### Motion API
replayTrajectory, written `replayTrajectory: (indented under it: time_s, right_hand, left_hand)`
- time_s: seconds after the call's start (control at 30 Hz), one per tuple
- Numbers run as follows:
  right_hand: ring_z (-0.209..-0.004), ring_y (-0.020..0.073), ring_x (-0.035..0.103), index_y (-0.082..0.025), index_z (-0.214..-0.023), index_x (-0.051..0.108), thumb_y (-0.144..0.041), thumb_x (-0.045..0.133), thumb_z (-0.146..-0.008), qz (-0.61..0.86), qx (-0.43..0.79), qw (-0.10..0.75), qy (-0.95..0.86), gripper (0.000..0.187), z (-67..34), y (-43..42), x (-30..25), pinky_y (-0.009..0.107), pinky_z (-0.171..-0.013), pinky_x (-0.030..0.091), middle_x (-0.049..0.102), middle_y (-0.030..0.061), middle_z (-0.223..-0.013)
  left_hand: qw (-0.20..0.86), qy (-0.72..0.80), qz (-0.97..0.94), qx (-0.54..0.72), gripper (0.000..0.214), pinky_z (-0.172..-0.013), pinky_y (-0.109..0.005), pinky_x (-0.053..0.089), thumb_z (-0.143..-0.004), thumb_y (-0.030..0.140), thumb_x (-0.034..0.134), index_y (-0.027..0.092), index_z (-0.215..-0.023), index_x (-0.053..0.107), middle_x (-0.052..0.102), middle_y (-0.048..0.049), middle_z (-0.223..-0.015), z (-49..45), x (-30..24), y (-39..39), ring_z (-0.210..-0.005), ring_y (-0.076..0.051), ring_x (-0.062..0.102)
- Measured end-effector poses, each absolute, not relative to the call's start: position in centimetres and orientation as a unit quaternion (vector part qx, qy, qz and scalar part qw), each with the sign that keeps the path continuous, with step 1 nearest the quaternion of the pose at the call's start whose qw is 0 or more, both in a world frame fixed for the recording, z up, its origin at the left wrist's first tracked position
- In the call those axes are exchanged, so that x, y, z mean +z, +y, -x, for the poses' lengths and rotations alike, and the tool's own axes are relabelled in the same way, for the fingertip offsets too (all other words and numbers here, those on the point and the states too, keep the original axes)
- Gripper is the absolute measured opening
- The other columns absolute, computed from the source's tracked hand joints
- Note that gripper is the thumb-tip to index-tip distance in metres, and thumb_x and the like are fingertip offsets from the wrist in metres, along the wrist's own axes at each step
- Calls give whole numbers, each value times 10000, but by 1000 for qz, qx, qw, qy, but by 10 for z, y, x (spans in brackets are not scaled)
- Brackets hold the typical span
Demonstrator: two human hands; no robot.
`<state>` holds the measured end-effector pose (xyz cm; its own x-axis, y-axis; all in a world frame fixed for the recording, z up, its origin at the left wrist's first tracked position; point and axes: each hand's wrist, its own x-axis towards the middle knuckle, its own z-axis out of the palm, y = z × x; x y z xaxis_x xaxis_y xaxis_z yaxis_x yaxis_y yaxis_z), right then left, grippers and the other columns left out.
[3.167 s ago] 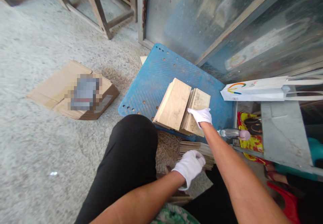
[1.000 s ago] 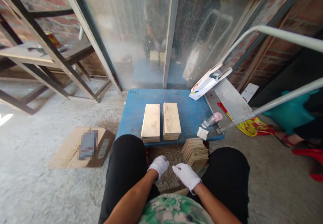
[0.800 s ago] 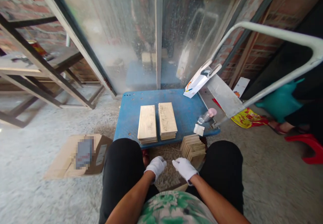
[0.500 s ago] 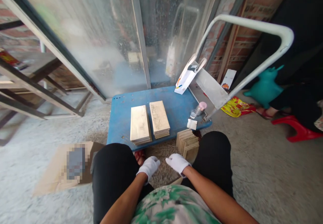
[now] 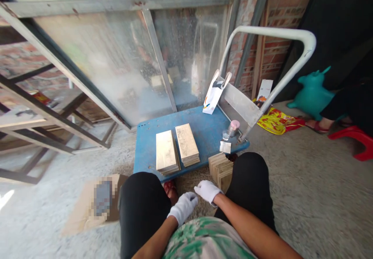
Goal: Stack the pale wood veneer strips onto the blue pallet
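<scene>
My left hand, in a white glove, hovers between my knees with its fingers curled in and nothing visible in it. Close by on the right is my right hand, gloved in white too, its fingers bent together and no object showing. A small gap separates the two hands. Beyond them, a left stack of pale rectangular tiles and a right stack of the same tiles lie flat on a blue platform trolley. A row of tiles standing on edge is on the floor beside my right knee.
A paper bag, a pink-lidded jar, a small cup and a white packet are on the trolley's right side. Its white handle rises there. Flattened cardboard lies left; another person's foot is far right.
The camera view has shifted up and left. My left hand has come nearer to my right one. The tile stacks remain where they were.
</scene>
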<state>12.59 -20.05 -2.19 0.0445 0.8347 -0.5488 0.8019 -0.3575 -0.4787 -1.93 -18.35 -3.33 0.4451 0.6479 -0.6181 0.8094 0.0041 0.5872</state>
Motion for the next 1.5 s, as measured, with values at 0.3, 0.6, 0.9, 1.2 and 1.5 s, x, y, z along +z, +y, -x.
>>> replayTrajectory:
  time_s: [0.3,0.6,0.9,1.2,1.5]
  right_hand:
    - [-955,263,695,-127,-938,780,-369,458,-939,723,372,29,-582,402,-130,-205,-21,286,-755,465,725,186,-970]
    - [-990,266,685,-119,-991,769,-371,441,-939,717,372,10,-589,417,-128,-204,-14,285,-801,481,721,182,-1009]
    - [-1056,289,659,-121,-1001,757,-419,504,-906,730,404,-30,-551,402,-133,-204,-27,320,-862,479,710,191,-1052]
    - [-1127,305,619,-110,-1205,642,-548,535,-868,826,376,-40,-417,563,-154,-214,-44,360,-911,477,650,191,-1205]
    - [-1247,336,499,78,-1500,54,-594,684,-745,919,264,-88,-278,1191,-215,-220,-77,373,-1012,410,429,301,-1398]
  left_hand:
    - [452,513,-727,-62,181,-723,-212,458,-915,181,549,87,-937,702,688,-76,-889,22,-8,-192,-833,-178,625]
    - [444,504,-739,-49,217,-813,-229,477,-932,206,535,106,-1041,694,693,-82,-983,18,15,-199,-887,-180,641]
    - [455,415,-775,-146,268,-871,-241,481,-901,211,544,125,-1111,688,693,-80,-1074,9,22,-183,-950,-193,656]
    - [359,311,-846,-242,237,-761,-269,473,-903,297,528,150,-977,699,690,-77,-900,-1,20,-136,-826,-206,650]
    - [299,204,-900,-244,322,-840,-373,489,-918,370,507,134,-1060,672,668,-143,-1037,-44,35,-79,-954,-312,645]
